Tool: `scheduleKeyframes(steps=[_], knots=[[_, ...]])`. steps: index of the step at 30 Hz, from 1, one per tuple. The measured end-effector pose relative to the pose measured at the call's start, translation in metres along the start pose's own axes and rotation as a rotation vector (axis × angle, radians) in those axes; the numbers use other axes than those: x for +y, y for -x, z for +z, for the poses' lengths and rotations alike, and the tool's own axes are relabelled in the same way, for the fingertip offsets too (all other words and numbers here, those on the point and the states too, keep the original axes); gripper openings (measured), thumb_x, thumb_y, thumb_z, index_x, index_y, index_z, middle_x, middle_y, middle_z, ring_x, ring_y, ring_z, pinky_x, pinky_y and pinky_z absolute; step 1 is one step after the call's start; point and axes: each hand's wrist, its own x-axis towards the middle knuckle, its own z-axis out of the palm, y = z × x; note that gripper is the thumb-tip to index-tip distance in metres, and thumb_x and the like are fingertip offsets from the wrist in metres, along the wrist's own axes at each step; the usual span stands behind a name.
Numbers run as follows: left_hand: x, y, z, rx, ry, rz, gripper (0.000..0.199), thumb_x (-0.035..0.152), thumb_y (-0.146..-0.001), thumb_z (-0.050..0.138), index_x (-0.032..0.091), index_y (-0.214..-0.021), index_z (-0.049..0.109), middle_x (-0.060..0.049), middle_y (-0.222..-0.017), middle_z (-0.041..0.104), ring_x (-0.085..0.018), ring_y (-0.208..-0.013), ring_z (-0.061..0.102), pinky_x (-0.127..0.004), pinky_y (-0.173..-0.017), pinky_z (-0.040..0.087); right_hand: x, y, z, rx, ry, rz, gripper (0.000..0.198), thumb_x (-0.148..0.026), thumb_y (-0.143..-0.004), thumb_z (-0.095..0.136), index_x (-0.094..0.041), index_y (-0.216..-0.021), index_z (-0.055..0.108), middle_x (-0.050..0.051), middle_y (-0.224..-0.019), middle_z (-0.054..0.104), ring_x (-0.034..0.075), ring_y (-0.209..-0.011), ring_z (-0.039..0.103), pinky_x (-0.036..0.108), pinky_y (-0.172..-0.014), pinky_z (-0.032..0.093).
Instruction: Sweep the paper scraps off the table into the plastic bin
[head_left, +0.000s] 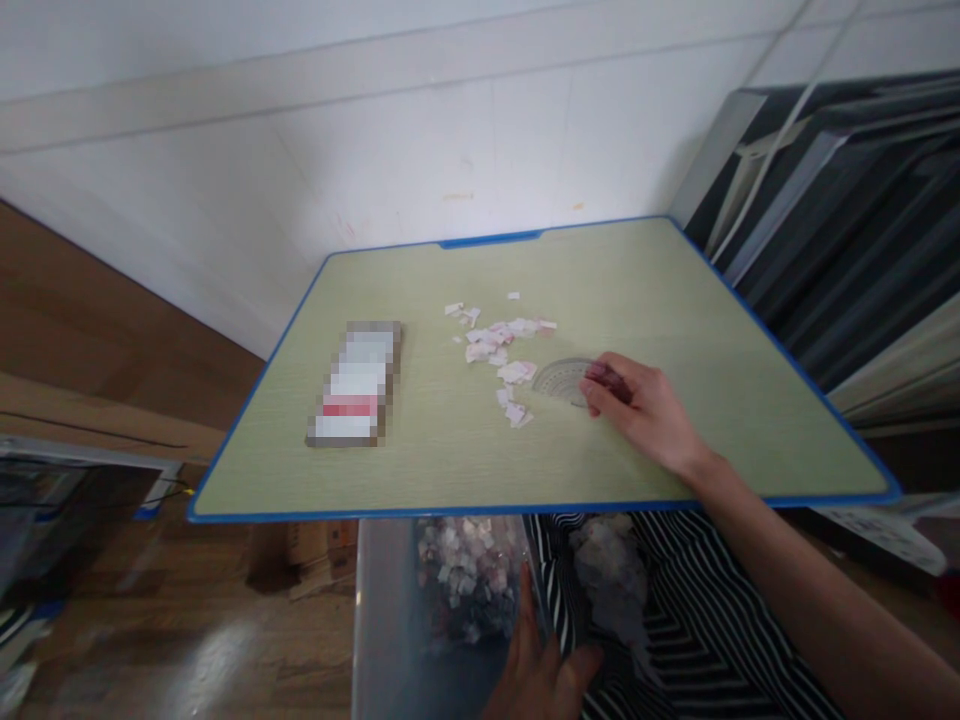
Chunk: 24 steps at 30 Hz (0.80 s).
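Observation:
My right hand (pixel 626 400) is closed on a clear protractor (pixel 561 380), which rests on the green tabletop with its curved side away from me. Just left of the protractor lie loose scraps of pale pink and white paper (pixel 491 342). Below the front edge of the table, my left hand (pixel 536 665) lies against the side of a translucent plastic bin (pixel 375 620), fingers apart. Inside the bin is a heap of similar paper scraps (pixel 465 560). A crumpled clear plastic bag (pixel 611 575) lies on striped cloth to the right of that hand.
The blue-edged folding table (pixel 420 470) stands against a white wall (pixel 390 150). A blurred-out phone-like device (pixel 356 385) lies at its left. Dark flat panels (pixel 847 190) lean at the right. Cardboard (pixel 322 550) sits on the wooden floor (pixel 202 620).

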Motion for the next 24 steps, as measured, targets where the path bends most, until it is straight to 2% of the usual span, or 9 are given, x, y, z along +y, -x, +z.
scheduleKeyframes(steps=[2,5,10,13,15,17,20,22,24], knots=[[-0.002,0.001,0.001,0.000,0.022,-0.002,0.045,0.003,-0.081,0.070,0.024,-0.118,0.056,-0.014,-0.151,0.027,-0.038,-0.137,0.006,-0.047,-0.106,0.036,0.001,0.001,-0.001,-0.058,0.022,-0.027,0.017,-0.032,-0.083,0.048,-0.021,-0.070,0.045,-0.003,-0.055,0.047,0.011,-0.050,0.044,0.025,-0.047,0.033],[-0.012,0.005,0.006,-0.002,0.062,-0.020,0.041,0.006,-0.083,0.068,0.024,-0.119,0.056,-0.014,-0.155,0.006,-0.039,-0.137,0.014,-0.049,-0.105,0.036,0.002,0.003,-0.002,-0.168,0.053,-0.076,0.018,-0.030,-0.082,0.048,-0.021,-0.067,0.045,-0.004,-0.053,0.045,0.010,-0.048,0.041,0.025,-0.046,0.032],[-0.027,0.009,0.016,-0.045,0.101,0.092,0.053,0.004,-0.082,0.068,0.025,-0.127,0.050,-0.012,-0.154,-0.011,-0.041,-0.136,0.004,-0.053,-0.106,0.032,0.004,0.004,0.001,-0.052,0.069,-0.086,0.016,-0.030,-0.085,0.046,-0.021,-0.072,0.045,-0.003,-0.055,0.047,0.010,-0.049,0.043,0.025,-0.046,0.032],[-0.028,0.010,0.017,-0.035,0.126,0.112,0.054,0.003,-0.084,0.065,0.026,-0.129,0.047,-0.010,-0.150,-0.025,-0.043,-0.135,-0.001,-0.055,-0.106,0.030,0.003,0.004,0.003,-0.084,0.111,-0.134,0.017,-0.030,-0.086,0.045,-0.021,-0.072,0.045,-0.003,-0.056,0.048,0.010,-0.049,0.045,0.025,-0.047,0.033],[-0.027,0.010,0.016,-0.040,0.136,0.112,0.055,0.004,-0.084,0.065,0.027,-0.130,0.046,-0.010,-0.150,-0.024,-0.043,-0.135,-0.002,-0.055,-0.105,0.030,0.002,0.004,0.004,-0.065,0.183,-0.159,0.015,-0.027,-0.085,0.046,-0.021,-0.072,0.045,-0.002,-0.056,0.050,0.010,-0.048,0.046,0.025,-0.047,0.034],[-0.027,0.009,0.015,-0.049,0.130,0.101,0.055,0.004,-0.085,0.065,0.028,-0.131,0.046,-0.009,-0.154,-0.015,-0.041,-0.136,-0.003,-0.055,-0.105,0.031,0.003,0.005,0.003,0.019,0.248,-0.161,0.013,-0.024,-0.085,0.047,-0.021,-0.072,0.045,-0.001,-0.057,0.052,0.011,-0.049,0.048,0.025,-0.048,0.035],[-0.024,0.009,0.016,-0.035,0.129,0.052,0.049,0.006,-0.084,0.065,0.029,-0.125,0.051,-0.005,-0.156,-0.012,-0.040,-0.138,0.002,-0.053,-0.106,0.033,0.003,0.006,0.001,0.126,0.224,-0.144,0.012,-0.025,-0.086,0.047,-0.021,-0.075,0.045,-0.001,-0.059,0.053,0.012,-0.051,0.051,0.025,-0.049,0.038],[-0.020,0.009,0.015,-0.002,0.129,0.009,0.048,0.005,-0.083,0.067,0.029,-0.122,0.053,-0.005,-0.155,-0.015,-0.040,-0.139,0.005,-0.051,-0.106,0.034,0.003,0.006,0.001,0.106,0.185,-0.153,0.012,-0.025,-0.086,0.047,-0.021,-0.075,0.046,-0.002,-0.058,0.052,0.011,-0.049,0.050,0.024,-0.047,0.037],[-0.015,0.009,0.014,0.018,0.112,-0.004,0.051,0.003,-0.081,0.069,0.029,-0.121,0.052,-0.007,-0.157,-0.007,-0.039,-0.139,0.005,-0.050,-0.107,0.034,0.002,0.006,0.000,0.041,0.186,-0.178,0.013,-0.024,-0.084,0.049,-0.021,-0.072,0.046,-0.003,-0.054,0.049,0.009,-0.045,0.045,0.023,-0.044,0.034]])
